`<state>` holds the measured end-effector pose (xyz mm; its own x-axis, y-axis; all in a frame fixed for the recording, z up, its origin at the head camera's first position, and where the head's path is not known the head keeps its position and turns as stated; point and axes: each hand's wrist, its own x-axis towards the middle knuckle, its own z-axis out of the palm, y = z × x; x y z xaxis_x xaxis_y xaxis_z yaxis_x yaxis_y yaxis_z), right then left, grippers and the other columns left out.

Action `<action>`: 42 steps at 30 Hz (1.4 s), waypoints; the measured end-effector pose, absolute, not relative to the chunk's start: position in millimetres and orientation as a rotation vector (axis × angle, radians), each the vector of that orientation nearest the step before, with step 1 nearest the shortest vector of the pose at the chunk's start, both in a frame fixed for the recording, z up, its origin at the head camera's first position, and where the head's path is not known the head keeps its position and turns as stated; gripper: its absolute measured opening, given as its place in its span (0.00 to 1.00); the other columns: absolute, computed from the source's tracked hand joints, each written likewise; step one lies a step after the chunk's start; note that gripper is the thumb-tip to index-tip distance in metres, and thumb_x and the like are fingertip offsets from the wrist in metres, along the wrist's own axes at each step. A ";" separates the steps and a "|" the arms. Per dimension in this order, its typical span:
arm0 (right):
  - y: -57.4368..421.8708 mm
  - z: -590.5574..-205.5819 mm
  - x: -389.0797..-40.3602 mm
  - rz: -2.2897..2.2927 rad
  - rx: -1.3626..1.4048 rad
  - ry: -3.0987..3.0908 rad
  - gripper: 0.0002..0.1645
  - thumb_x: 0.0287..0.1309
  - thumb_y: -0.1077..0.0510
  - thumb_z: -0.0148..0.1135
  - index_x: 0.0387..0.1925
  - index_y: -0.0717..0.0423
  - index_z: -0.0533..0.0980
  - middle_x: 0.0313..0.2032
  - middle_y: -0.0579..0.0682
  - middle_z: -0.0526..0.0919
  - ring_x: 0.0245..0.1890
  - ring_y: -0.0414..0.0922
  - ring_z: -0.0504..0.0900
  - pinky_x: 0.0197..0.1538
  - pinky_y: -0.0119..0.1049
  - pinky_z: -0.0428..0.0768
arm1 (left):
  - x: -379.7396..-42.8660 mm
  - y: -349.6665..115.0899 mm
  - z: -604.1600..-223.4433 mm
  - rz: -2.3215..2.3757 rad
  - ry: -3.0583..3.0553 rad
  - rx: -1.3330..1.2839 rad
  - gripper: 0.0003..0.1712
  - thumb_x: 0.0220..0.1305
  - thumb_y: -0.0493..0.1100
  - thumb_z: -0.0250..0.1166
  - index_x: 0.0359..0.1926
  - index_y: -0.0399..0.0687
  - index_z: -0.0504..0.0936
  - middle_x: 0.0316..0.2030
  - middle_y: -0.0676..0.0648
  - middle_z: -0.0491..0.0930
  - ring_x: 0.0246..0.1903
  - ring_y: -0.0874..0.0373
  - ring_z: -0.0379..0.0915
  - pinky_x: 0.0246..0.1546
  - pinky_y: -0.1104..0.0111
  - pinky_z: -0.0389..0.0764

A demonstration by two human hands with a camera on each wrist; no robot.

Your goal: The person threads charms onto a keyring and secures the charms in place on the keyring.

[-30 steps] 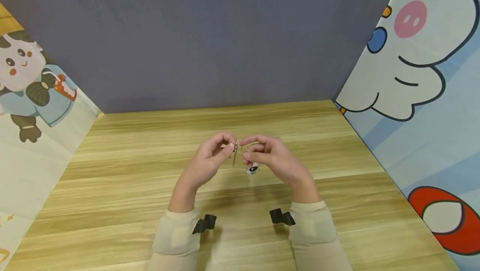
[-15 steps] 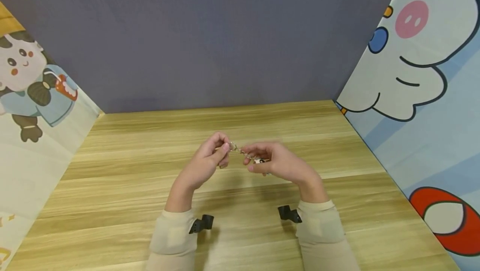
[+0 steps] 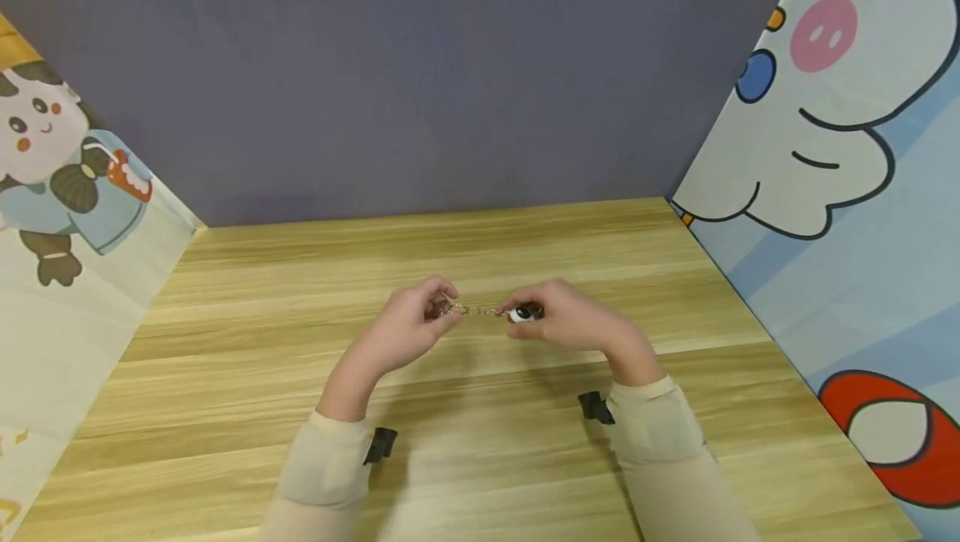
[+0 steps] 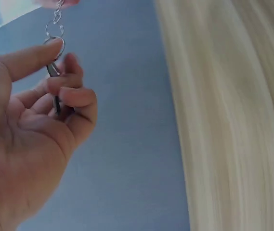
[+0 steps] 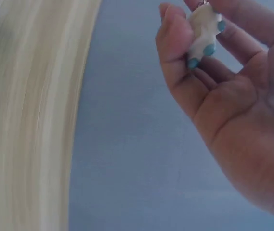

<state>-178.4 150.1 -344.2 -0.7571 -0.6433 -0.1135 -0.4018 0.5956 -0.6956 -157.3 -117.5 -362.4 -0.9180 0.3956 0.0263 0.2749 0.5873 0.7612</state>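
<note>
My left hand (image 3: 408, 323) pinches a metal key ring (image 4: 61, 48) between thumb and fingers, with a key (image 4: 53, 72) lying partly hidden in the curled fingers. From the ring a thin silver chain (image 3: 480, 310) runs level across to the right. At its other end my right hand (image 3: 573, 317) holds a small figurine charm (image 3: 521, 313), white with black patches. In the right wrist view the charm's underside shows teal feet, and the fingers curl round it. Both hands are raised over the wooden table, a short chain's length apart.
The wood-grain table (image 3: 262, 375) stretches under both arms. A grey-blue wall panel (image 3: 435, 92) stands at the back, with cartoon-printed panels (image 3: 840, 108) on both sides. Each sleeve carries a black wrist mount (image 3: 380, 445).
The hands have drawn apart, left hand leftward and right hand rightward, and the chain now stretches straight between them. The right fingers have moved from the ring area onto the charm.
</note>
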 end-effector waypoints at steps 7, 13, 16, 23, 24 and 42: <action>147.5 -343.4 -188.7 -0.755 -0.853 2.579 0.21 0.71 0.54 0.70 0.62 0.55 0.84 0.59 0.54 0.88 0.56 0.47 0.86 0.58 0.47 0.86 | -168.4 -113.4 -372.0 0.925 2.804 0.582 0.13 0.75 0.44 0.69 0.53 0.40 0.86 0.42 0.45 0.90 0.39 0.57 0.86 0.41 0.63 0.88; 144.5 -346.7 -198.6 -0.632 -0.817 2.653 0.26 0.69 0.52 0.72 0.63 0.60 0.82 0.52 0.54 0.90 0.48 0.44 0.87 0.53 0.44 0.86 | -175.6 -114.3 -379.2 0.905 2.838 0.534 0.21 0.72 0.46 0.71 0.59 0.40 0.84 0.44 0.42 0.91 0.42 0.51 0.88 0.46 0.57 0.89; 144.0 -350.0 -204.8 -0.595 -0.846 2.676 0.26 0.68 0.52 0.73 0.60 0.63 0.83 0.48 0.53 0.90 0.42 0.43 0.85 0.48 0.42 0.85 | -179.3 -115.7 -383.0 0.908 2.878 0.531 0.22 0.71 0.48 0.72 0.58 0.40 0.85 0.46 0.41 0.91 0.45 0.47 0.89 0.50 0.55 0.89; 145.5 -367.7 -222.3 -0.591 -0.991 2.738 0.22 0.64 0.55 0.76 0.56 0.61 0.85 0.48 0.54 0.90 0.45 0.45 0.86 0.48 0.42 0.86 | -189.7 -119.2 -394.2 0.862 2.899 0.561 0.19 0.71 0.50 0.72 0.56 0.46 0.88 0.44 0.47 0.91 0.45 0.50 0.88 0.49 0.55 0.89; 145.5 -371.0 -224.7 -0.590 -0.994 2.747 0.23 0.64 0.55 0.77 0.57 0.61 0.84 0.50 0.55 0.90 0.47 0.46 0.87 0.50 0.42 0.86 | -191.2 -119.4 -396.0 0.869 2.891 0.549 0.19 0.71 0.49 0.72 0.57 0.46 0.88 0.45 0.46 0.91 0.46 0.50 0.88 0.50 0.55 0.89; 136.6 -411.1 -261.5 -0.656 -0.841 2.810 0.27 0.62 0.54 0.78 0.59 0.62 0.82 0.51 0.55 0.89 0.50 0.49 0.88 0.54 0.45 0.88 | -229.3 -125.4 -427.4 0.921 2.835 0.502 0.21 0.66 0.45 0.77 0.55 0.39 0.87 0.49 0.40 0.90 0.52 0.45 0.86 0.60 0.52 0.85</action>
